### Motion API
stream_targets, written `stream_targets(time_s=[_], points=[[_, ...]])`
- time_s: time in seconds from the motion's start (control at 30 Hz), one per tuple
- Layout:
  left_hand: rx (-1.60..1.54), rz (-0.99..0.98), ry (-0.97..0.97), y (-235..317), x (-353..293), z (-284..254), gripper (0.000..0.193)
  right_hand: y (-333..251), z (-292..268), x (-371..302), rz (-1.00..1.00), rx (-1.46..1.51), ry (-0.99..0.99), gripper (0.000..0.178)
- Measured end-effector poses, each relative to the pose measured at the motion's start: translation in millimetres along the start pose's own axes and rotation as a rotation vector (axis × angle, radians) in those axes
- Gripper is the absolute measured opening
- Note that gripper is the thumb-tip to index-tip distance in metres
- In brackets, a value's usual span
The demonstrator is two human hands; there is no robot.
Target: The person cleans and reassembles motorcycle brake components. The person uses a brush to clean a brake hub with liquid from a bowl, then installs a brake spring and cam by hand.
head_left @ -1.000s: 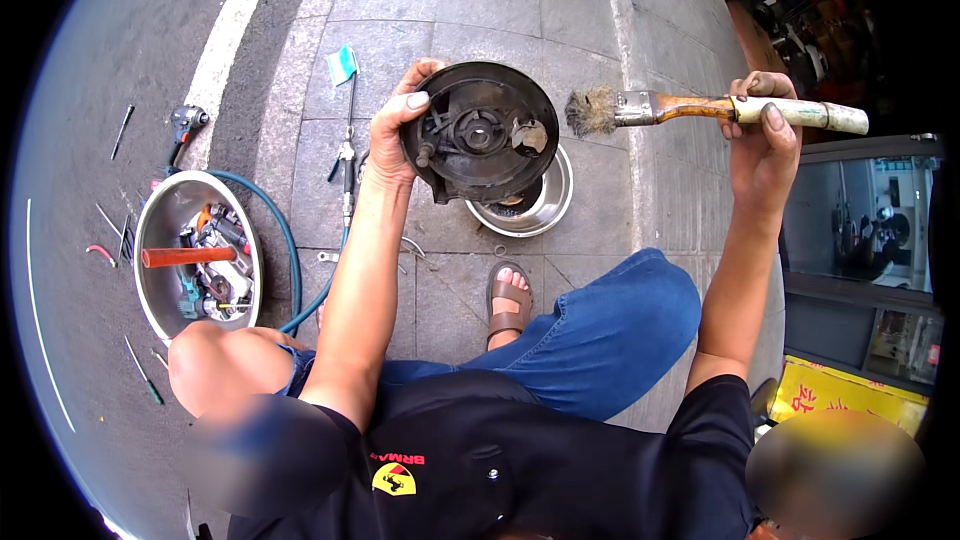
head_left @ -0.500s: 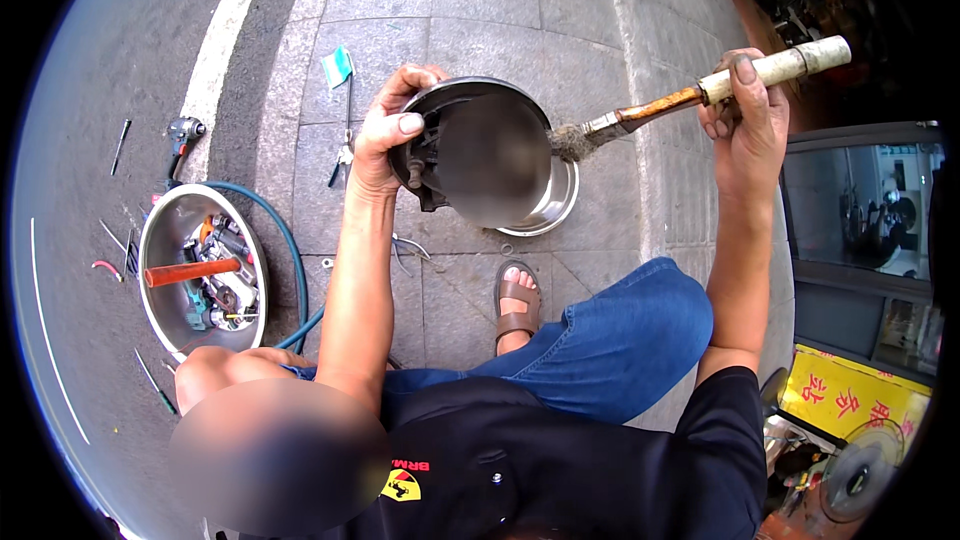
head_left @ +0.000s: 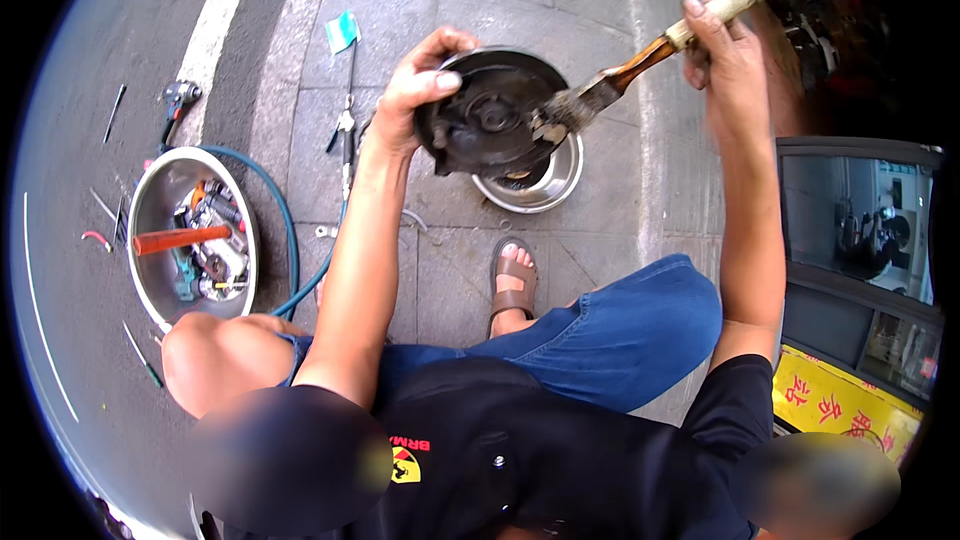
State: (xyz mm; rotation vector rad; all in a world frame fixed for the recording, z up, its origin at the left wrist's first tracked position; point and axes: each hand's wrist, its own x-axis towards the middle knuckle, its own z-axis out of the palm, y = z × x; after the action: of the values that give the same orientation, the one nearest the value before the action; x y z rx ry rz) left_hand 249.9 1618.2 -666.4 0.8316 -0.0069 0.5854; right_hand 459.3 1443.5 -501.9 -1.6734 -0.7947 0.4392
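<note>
My left hand (head_left: 420,90) grips the left rim of a round, blackened metal housing (head_left: 470,140), its thumb over the edge. The housing is held up and tilted, with a hub at its centre. In my right hand (head_left: 732,60) is a paintbrush (head_left: 640,65) with a brown wooden handle extended by a whitish tube. Its dirty bristles overlap the right side of the housing's inner face, where a pale patch shows. Below the housing stands a shiny metal bowl (head_left: 574,180), partly covered by it, with something dark inside.
To the left, an oval metal basin (head_left: 252,280) holds several tools and an orange-handled hammer (head_left: 180,239). A power driver (head_left: 182,95) and a screwdriver (head_left: 142,352) lie near it. A blue hose (head_left: 293,250) runs to an air gun (head_left: 347,130). A glass-fronted cabinet (head_left: 850,210) stands at right.
The housing has risen slightly and turned to show more of its inner face. My right hand has moved up and left, bringing the bristles from the rim over the inner face.
</note>
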Motion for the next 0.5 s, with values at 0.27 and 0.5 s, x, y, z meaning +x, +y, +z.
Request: stream_targets(time_s=[0.27, 0.5], points=[[-0.106, 0.001, 0.484, -23, -5, -36, 0.034, 102, -48, -14, 0.054, 0.019, 0.181, 0.027], [-0.09, -0.187, 0.618, 13, -26, -124, 0.031, 273, -6, -115, -0.163, -0.469, -0.118, 0.031]])
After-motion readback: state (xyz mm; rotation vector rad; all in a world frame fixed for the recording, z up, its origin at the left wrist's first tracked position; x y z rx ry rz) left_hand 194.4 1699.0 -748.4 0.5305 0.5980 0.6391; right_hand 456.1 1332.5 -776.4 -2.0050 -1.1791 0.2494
